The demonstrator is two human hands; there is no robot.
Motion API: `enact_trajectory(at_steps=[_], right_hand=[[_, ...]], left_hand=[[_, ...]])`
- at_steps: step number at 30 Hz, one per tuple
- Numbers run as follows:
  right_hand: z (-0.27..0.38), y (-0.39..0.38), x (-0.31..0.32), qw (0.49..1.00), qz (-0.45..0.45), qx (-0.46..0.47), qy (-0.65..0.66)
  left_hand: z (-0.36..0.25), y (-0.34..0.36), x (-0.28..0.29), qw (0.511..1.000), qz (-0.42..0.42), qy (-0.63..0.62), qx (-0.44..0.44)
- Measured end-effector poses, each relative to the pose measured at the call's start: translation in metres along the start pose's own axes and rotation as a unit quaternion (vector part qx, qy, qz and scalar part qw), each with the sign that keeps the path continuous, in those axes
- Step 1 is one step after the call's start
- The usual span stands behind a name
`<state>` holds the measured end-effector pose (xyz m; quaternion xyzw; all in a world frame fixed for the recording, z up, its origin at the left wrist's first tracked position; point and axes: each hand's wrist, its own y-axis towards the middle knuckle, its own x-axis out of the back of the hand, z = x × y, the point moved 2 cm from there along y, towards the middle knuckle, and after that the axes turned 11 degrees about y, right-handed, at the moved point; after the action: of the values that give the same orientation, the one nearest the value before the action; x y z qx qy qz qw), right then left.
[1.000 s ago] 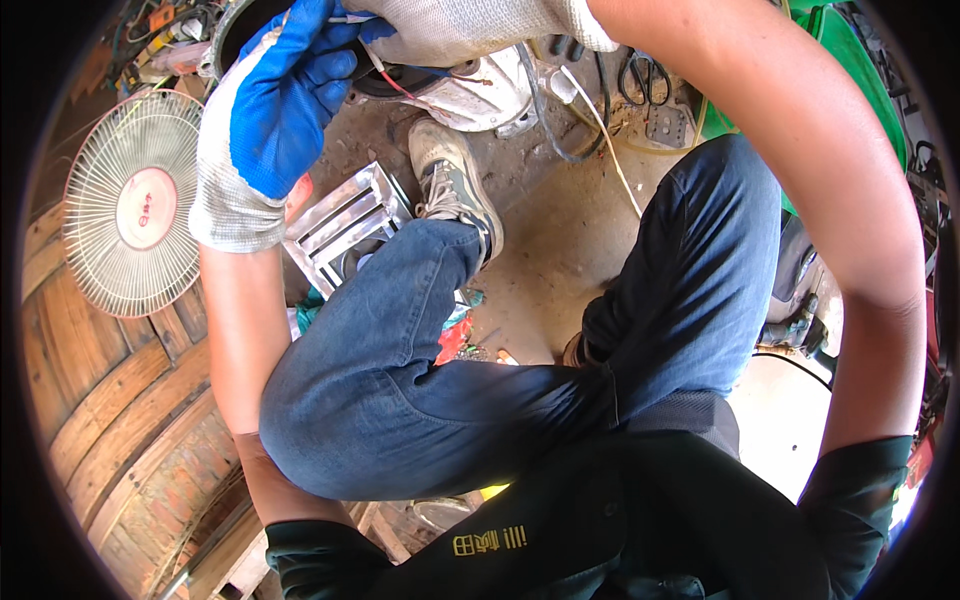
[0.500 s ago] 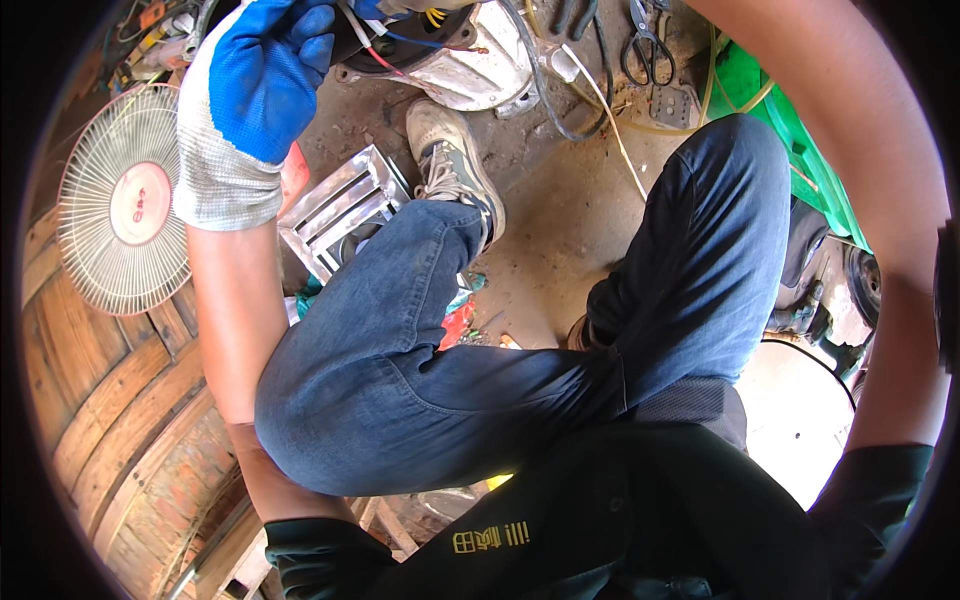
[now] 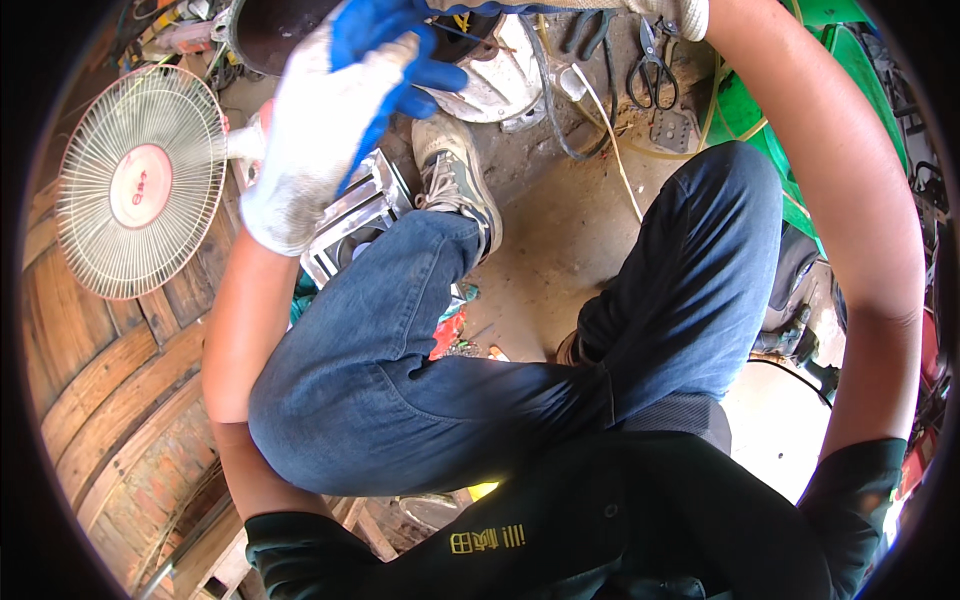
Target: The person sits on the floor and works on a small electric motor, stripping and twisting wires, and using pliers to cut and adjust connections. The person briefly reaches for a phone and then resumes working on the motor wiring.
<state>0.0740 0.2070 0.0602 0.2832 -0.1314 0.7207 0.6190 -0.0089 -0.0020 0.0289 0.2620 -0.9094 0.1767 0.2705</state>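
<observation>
My left hand (image 3: 355,120), in a white glove with a blue coated palm, is near the top, its fingers apart and reaching right. I make out nothing held in it. Beside its fingertips lies a white metal housing (image 3: 505,85) with a dark round opening, and a thin blue wire (image 3: 480,35) shows there. My right hand (image 3: 660,10), also gloved, reaches in along the upper edge above the housing. Mostly its cuff and back show; its fingers are cut off or hidden, so their grip is unclear. Behind my left hand is a dark round hollow part (image 3: 275,40).
A fan (image 3: 140,185) stands left over wooden boards (image 3: 75,340). Scissors (image 3: 652,75) and pliers (image 3: 588,30) lie at the top. A green plastic piece (image 3: 850,90) is at right. Near my shoe (image 3: 455,180) sits a slotted metal frame (image 3: 375,195). A cable (image 3: 610,125) trails across the floor.
My left hand has moved right and turned, its curled fingers now spread toward the housing. My right hand's cuff has come into view at the top. The head view has shifted slightly.
</observation>
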Motion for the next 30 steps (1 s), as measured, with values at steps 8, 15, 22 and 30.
enact_trajectory(at_steps=[8, 15, 22, 30], right_hand=[[0.006, 0.019, -0.013, 0.996, -0.004, -0.080, 0.031], [-0.007, 0.010, 0.004, 0.990, -0.037, 0.016, -0.134], [-0.002, 0.003, 0.002, 0.987, -0.018, -0.016, -0.158], [0.014, 0.000, -0.008, 0.987, -0.043, -0.151, -0.024]], left_hand=[[0.033, 0.016, -0.011, 0.996, 0.006, 0.079, -0.035], [0.011, 0.022, -0.040, 0.994, -0.051, -0.095, -0.005], [0.015, 0.024, -0.046, 0.989, -0.073, -0.132, -0.016], [0.006, 0.021, -0.040, 0.992, -0.106, 0.066, -0.005]])
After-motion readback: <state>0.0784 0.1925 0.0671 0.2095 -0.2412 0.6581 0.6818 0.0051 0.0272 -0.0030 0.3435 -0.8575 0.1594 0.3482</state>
